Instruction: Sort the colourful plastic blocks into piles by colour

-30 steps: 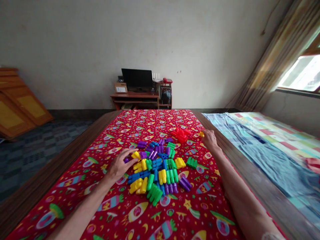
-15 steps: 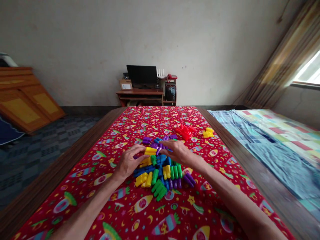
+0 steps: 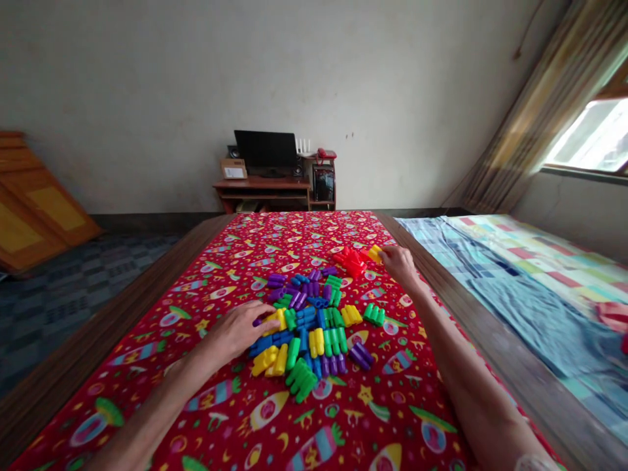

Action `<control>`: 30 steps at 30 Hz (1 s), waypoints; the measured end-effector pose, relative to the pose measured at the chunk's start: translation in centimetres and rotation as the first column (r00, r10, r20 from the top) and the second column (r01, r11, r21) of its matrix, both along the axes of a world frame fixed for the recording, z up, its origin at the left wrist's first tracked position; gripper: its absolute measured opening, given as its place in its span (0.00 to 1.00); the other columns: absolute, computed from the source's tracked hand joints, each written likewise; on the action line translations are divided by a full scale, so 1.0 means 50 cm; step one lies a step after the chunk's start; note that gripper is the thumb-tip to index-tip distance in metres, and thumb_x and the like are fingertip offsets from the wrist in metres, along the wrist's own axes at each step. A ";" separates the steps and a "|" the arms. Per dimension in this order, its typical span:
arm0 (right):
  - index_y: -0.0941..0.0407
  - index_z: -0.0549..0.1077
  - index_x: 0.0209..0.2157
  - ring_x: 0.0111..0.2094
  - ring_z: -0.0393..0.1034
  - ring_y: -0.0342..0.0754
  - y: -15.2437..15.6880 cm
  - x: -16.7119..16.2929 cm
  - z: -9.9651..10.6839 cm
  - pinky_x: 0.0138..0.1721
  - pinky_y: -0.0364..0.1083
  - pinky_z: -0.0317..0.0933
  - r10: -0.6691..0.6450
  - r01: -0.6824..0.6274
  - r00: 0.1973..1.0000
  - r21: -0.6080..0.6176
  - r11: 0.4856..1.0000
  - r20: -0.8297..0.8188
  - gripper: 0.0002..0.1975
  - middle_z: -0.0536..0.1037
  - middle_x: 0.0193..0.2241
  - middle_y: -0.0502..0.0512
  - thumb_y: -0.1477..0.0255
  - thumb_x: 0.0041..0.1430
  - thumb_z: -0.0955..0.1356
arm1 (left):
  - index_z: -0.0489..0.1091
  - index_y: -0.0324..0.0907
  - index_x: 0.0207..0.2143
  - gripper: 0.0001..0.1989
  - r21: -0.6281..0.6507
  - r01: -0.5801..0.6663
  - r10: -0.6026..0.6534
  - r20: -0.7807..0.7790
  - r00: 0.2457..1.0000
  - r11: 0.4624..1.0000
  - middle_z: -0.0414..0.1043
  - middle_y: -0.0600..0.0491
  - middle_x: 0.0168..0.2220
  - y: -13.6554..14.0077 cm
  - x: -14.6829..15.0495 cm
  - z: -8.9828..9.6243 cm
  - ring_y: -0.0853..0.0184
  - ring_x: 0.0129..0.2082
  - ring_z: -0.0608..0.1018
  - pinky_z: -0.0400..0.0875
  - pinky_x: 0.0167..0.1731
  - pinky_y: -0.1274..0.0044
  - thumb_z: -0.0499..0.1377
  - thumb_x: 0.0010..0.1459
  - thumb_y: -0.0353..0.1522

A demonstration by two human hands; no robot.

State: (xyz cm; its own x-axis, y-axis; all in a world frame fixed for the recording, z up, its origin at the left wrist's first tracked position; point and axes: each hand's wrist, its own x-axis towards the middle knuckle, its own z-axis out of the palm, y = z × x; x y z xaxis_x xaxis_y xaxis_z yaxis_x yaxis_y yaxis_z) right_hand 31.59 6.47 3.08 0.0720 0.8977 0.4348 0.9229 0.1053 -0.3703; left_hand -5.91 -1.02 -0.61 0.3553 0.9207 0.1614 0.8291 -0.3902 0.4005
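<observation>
My left hand (image 3: pixel 244 326) is at the left edge of a pile of plastic toy blocks. Its thumb and fingers close round a yellow block (image 3: pixel 278 318), and a bit of purple shows between them. Far to the right, my right hand (image 3: pixel 400 263) pinches another yellow block (image 3: pixel 375 253) beside the red blocks (image 3: pixel 352 260); its palm hides the cloth behind. In the pile are blue blocks (image 3: pixel 307 317), purple blocks (image 3: pixel 298 299) and green blocks (image 3: pixel 335 340). A green block (image 3: pixel 374 314) and a purple block (image 3: pixel 362 355) lie apart on the right.
A red patterned cloth (image 3: pixel 318 432) covers the wooden table (image 3: pixel 140 314). Beyond stand a desk (image 3: pixel 265 186) with a monitor (image 3: pixel 265 152). A bed (image 3: pixel 520 281) is at the right, and a wooden cabinet (image 3: pixel 44 196) at the left.
My right hand has moved from the pile to the far right, by the red blocks. My left hand has stayed at the pile's left side, a little lower. The view has shifted right.
</observation>
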 end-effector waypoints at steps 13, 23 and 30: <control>0.54 0.78 0.41 0.39 0.71 0.53 0.048 0.079 -0.052 0.39 0.48 0.60 -0.421 0.409 0.900 -0.113 0.906 -0.116 0.15 0.79 0.38 0.60 0.64 0.60 0.64 | 0.76 0.43 0.38 0.17 -0.084 -0.054 0.050 -0.041 0.998 0.995 0.74 0.52 0.33 0.002 0.004 0.007 0.63 0.32 0.76 0.70 0.34 0.75 0.62 0.43 0.39; 0.60 0.78 0.35 0.28 0.70 0.44 -0.029 -0.100 0.023 0.31 0.41 0.57 0.399 -0.388 0.898 0.092 0.917 -0.188 0.15 0.79 0.28 0.55 0.68 0.63 0.63 | 0.74 0.42 0.37 0.23 -0.065 -0.062 0.088 0.542 0.836 0.996 0.78 0.50 0.36 0.000 0.018 0.020 0.60 0.35 0.80 0.77 0.34 0.72 0.64 0.45 0.50; 0.57 0.71 0.53 0.35 0.74 0.46 -0.154 -0.258 0.026 0.34 0.40 0.61 0.804 -0.856 0.511 -0.103 0.506 -0.304 0.19 0.81 0.35 0.55 0.71 0.60 0.68 | 0.70 0.41 0.40 0.27 -0.207 0.011 0.141 0.705 0.695 0.978 0.79 0.48 0.38 -0.046 0.076 0.049 0.57 0.40 0.81 0.78 0.39 0.70 0.65 0.45 0.51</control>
